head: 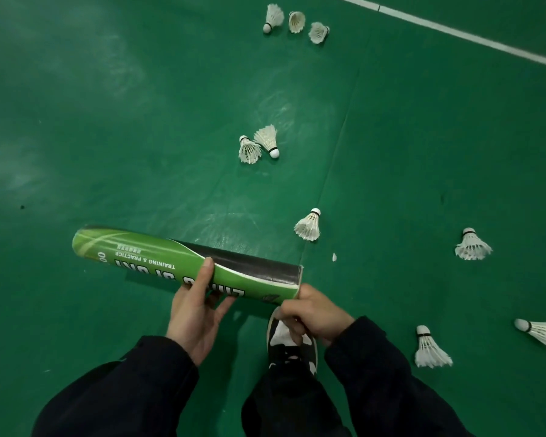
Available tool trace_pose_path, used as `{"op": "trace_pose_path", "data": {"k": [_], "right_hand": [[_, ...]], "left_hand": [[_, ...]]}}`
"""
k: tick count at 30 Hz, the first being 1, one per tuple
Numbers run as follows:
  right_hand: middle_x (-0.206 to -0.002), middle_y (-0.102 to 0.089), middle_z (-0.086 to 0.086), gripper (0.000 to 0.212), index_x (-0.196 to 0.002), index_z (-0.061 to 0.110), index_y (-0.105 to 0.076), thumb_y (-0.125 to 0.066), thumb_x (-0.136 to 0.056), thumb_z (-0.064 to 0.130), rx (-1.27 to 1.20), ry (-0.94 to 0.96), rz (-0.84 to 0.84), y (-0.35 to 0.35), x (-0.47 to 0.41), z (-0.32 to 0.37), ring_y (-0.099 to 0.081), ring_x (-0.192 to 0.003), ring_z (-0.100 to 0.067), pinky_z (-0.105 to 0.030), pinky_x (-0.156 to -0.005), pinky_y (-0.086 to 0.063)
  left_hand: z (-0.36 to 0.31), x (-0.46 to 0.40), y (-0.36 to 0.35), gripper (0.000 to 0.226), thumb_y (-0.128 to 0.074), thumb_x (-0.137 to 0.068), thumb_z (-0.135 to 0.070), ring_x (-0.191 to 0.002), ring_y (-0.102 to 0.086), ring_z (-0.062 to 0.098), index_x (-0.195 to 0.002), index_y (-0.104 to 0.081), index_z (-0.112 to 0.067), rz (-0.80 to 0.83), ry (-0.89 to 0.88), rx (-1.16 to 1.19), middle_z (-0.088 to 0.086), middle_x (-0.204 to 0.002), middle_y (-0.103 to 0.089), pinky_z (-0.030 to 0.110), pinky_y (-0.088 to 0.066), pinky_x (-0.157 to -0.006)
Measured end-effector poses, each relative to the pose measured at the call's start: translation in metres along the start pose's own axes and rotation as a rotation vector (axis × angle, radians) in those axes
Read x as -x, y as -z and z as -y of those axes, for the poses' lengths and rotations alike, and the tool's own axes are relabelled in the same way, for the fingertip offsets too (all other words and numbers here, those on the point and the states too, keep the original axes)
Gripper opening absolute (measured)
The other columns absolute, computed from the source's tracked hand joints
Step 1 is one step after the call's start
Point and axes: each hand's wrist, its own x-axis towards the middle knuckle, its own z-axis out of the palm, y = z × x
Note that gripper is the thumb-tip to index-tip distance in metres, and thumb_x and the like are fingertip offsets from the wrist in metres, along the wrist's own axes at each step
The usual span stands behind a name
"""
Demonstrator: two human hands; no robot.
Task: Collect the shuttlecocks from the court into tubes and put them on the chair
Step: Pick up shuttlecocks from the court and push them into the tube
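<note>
Left hand (pixel 193 313): we grip the green tube (pixel 183 263) mid-length.
Right hand (pixel 312 316): curled at the tube's right end; contents unclear.
Shuttlecocks (pixel 308 227): scattered far and right.

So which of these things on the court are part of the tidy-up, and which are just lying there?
Part of the job:
- green tube, gripped by the left hand
- right hand at the tube's open end
- nine shuttlecocks on the floor, nearest one

Just there:
- loose feather scrap
- white court line
- person's shoe
</note>
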Motion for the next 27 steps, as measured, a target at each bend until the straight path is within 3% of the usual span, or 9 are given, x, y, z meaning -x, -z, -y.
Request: {"op": "trace_pose_path", "data": {"k": [2,5,8,10,13,15,18,22,27], "right_hand": [[-0.060,-0.053,0.003,0.024,-0.111,0.007,-0.058,-0.063,-0.091,0.019,-0.172,0.030,0.030,0.006,-0.002,0.002,-0.035,-0.036,-0.006,-0.022,-0.037,-0.044],[-0.099,-0.069,-0.008,0.038,-0.112,0.006,-0.064,-0.065,-0.094,0.040,-0.304,0.159,-0.366,0.029,-0.024,0.002,-0.044,-0.051,-0.012,-0.025,-0.044,-0.047],[-0.141,-0.058,-0.005,0.030,-0.126,0.022,-0.063,-0.066,-0.096,0.024,0.288,0.187,-0.888,0.074,-0.071,0.001,-0.063,-0.099,-0.018,-0.032,-0.089,-0.054],[-0.160,-0.034,-0.009,0.057,-0.149,0.024,-0.044,-0.065,-0.096,0.022,0.733,0.052,-0.841,0.104,-0.102,-0.010,-0.049,-0.135,-0.028,-0.041,-0.117,-0.037],[-0.139,-0.059,-0.013,0.042,-0.142,0.022,-0.051,-0.057,-0.100,0.023,0.888,-0.005,-0.844,0.128,-0.127,-0.019,-0.062,-0.118,-0.031,-0.042,-0.101,-0.051],[-0.112,-0.072,-0.006,0.024,-0.123,0.018,-0.066,-0.055,-0.102,0.024,0.576,0.088,-0.950,0.121,-0.118,-0.008,-0.068,-0.100,-0.030,-0.032,-0.077,-0.052],[-0.109,-0.073,0.002,0.017,-0.112,0.020,-0.070,-0.056,-0.102,0.020,0.028,0.226,-0.741,0.078,-0.073,0.014,-0.068,-0.097,-0.017,-0.026,-0.080,-0.053],[-0.093,-0.068,0.018,0.020,-0.095,0.030,-0.067,-0.055,-0.102,0.016,0.192,0.070,-0.464,0.019,-0.030,0.013,-0.064,-0.088,0.004,-0.012,-0.075,-0.047],[-0.093,-0.056,0.009,0.029,-0.101,0.018,-0.053,-0.076,-0.087,0.029,0.153,0.135,-0.996,0.011,-0.011,-0.014,-0.054,-0.083,-0.004,-0.023,-0.075,-0.047]], "left_hand": [[-0.002,0.001,0.000,0.062,-0.071,-0.090,-0.037,-0.116,-0.070,0.022,-0.141,-0.056,-0.006,0.002,-0.034,0.002,0.010,-0.127,-0.072,0.045,-0.059,-0.092],[-0.009,-0.006,0.007,0.068,-0.075,-0.086,-0.039,-0.127,-0.063,0.025,-0.141,-0.055,-0.004,-0.072,-0.057,0.068,0.014,-0.143,-0.062,0.048,-0.059,-0.097],[-0.013,-0.012,0.018,0.059,-0.077,-0.086,-0.039,-0.131,-0.059,0.028,-0.130,-0.059,-0.005,-0.120,-0.048,0.118,0.017,-0.150,-0.054,0.051,-0.058,-0.099],[-0.012,-0.013,0.023,0.042,-0.075,-0.087,-0.037,-0.126,-0.063,0.027,-0.118,-0.066,-0.010,-0.096,-0.034,0.102,0.014,-0.139,-0.064,0.049,-0.060,-0.095],[-0.012,-0.010,0.022,0.031,-0.071,-0.086,-0.036,-0.117,-0.067,0.025,-0.110,-0.069,-0.016,-0.065,-0.047,0.110,0.006,-0.109,-0.077,0.044,-0.061,-0.086],[-0.016,-0.011,0.025,0.030,-0.071,-0.088,-0.037,-0.118,-0.066,0.026,-0.108,-0.069,-0.015,-0.088,-0.043,0.135,0.005,-0.103,-0.078,0.041,-0.063,-0.083],[-0.018,-0.015,0.030,0.044,-0.074,-0.087,-0.040,-0.132,-0.056,0.031,-0.119,-0.065,-0.010,-0.145,0.000,0.176,0.014,-0.134,-0.067,0.040,-0.064,-0.081],[-0.007,-0.010,0.016,0.059,-0.074,-0.085,-0.040,-0.132,-0.057,0.033,-0.132,-0.060,-0.006,-0.087,0.074,0.126,0.018,-0.144,-0.058,0.038,-0.064,-0.081],[0.005,-0.003,-0.010,0.050,-0.072,-0.085,-0.038,-0.122,-0.065,0.029,-0.124,-0.064,-0.008,-0.014,0.109,0.063,0.017,-0.135,-0.066,0.038,-0.064,-0.084]]}}
